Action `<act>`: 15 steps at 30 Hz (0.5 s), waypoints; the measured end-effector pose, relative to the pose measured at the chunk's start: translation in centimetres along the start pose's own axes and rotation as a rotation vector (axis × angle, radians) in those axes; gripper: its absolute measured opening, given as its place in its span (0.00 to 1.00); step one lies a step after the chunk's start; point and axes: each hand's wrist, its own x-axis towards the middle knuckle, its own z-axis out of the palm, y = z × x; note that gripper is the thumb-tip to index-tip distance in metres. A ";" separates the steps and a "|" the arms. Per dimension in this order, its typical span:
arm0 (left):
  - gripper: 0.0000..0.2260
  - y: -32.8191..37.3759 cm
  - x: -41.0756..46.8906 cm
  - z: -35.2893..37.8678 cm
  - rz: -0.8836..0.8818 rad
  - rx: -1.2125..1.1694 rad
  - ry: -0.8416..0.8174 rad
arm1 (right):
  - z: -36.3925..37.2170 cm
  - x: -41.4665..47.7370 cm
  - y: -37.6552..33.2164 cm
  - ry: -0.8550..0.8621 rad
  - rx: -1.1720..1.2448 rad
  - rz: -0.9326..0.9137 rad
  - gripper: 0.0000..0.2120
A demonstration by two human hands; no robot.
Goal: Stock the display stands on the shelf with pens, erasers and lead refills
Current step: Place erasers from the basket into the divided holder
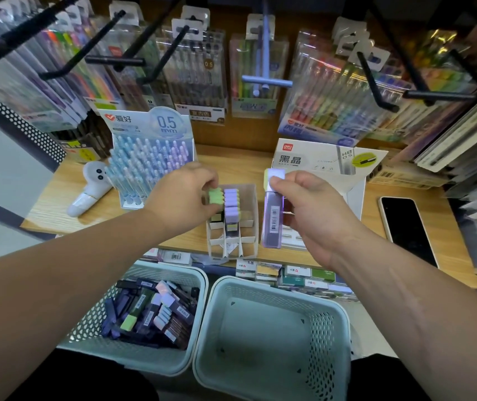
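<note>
Basket (173, 270) of refills (150, 316) sits just below the stand (247, 238) for easy reach, the left hand (185, 192) pinches a green-topped refill (215, 195) into the stand, and the right hand (309, 209) grips a purple refill (273, 218) beside the stand, likely next to go in.

The person's left forearm (72, 270) and right forearm (405, 285) are bare along all their visible length, with faint veins and tendons raised near the right wrist. The left grip (185, 195) and right grip (309, 209) are likewise bare. Dark clothing (86, 380), black-looking and plain, shows along the bottom edge below the arms.
</note>
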 end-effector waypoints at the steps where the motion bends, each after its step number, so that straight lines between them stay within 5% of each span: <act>1: 0.14 0.1 -0.1 -0.2 0.023 -0.025 0.012 | 0.1 0.1 0.0 0.013 -0.040 -0.018 0.12; 5: 0.11 0.5 -0.8 -0.5 0.082 -0.058 0.015 | 0.2 0.2 0.1 0.030 -0.100 -0.081 0.03; 8: 0.17 -0.3 -1.3 -0.4 0.057 -0.019 -0.033 | 0.3 0.4 0.4 0.025 -0.181 -0.117 0.10; 15: 0.42 1.1 -2.3 -0.5 0.044 0.062 -0.244 | 1.0 0.6 0.4 0.000 -0.095 -0.051 0.05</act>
